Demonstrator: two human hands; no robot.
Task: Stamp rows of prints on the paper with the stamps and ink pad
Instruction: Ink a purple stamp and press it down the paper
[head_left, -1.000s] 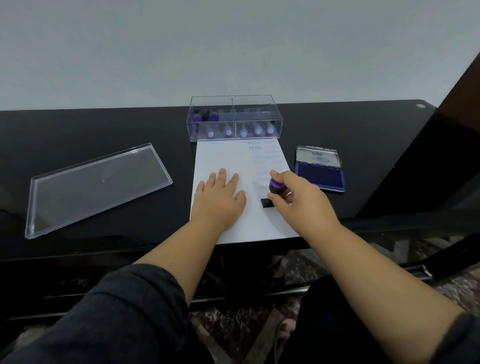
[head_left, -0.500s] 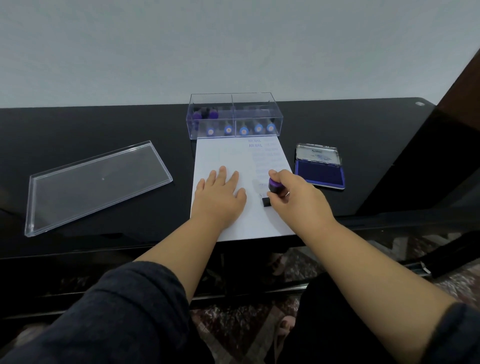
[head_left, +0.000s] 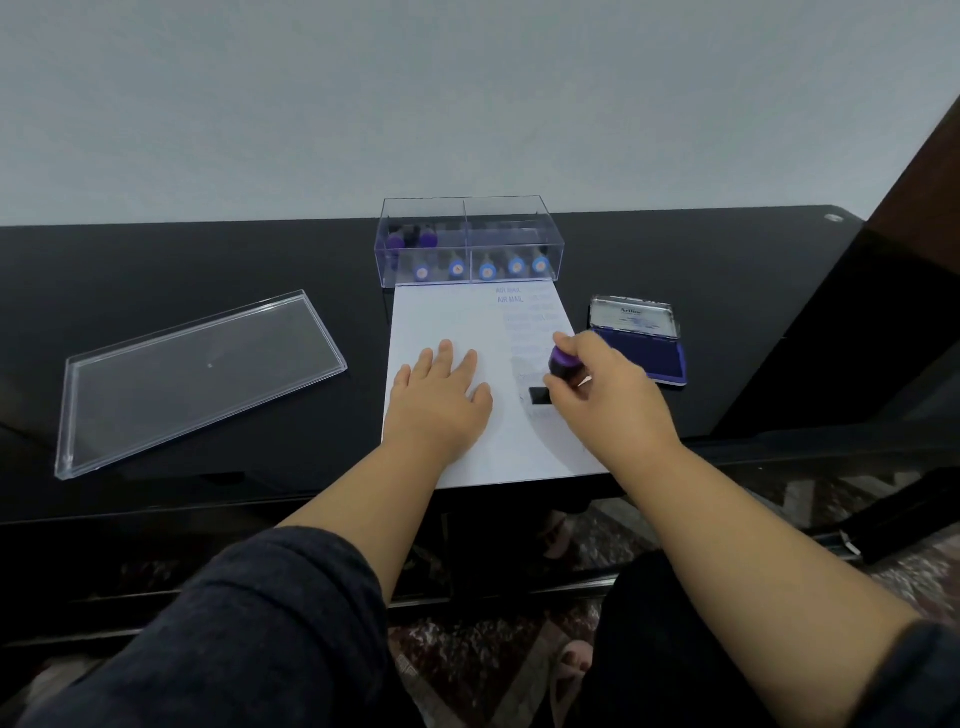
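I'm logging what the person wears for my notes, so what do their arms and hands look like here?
Both hands are bare: no gloves, rings or watch show on the left hand or the right hand. Both forearms are bare too. A dark grey sleeve covers the left upper arm, pushed up near the elbow. A matching dark sleeve edge shows at the right arm, at the frame's lower right corner.

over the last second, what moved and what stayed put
The right hand holds the stamp on the paper as before, at most edging slightly toward the near edge. The left hand stays flat on the sheet. Ink pad, stamp box and lid are unmoved.
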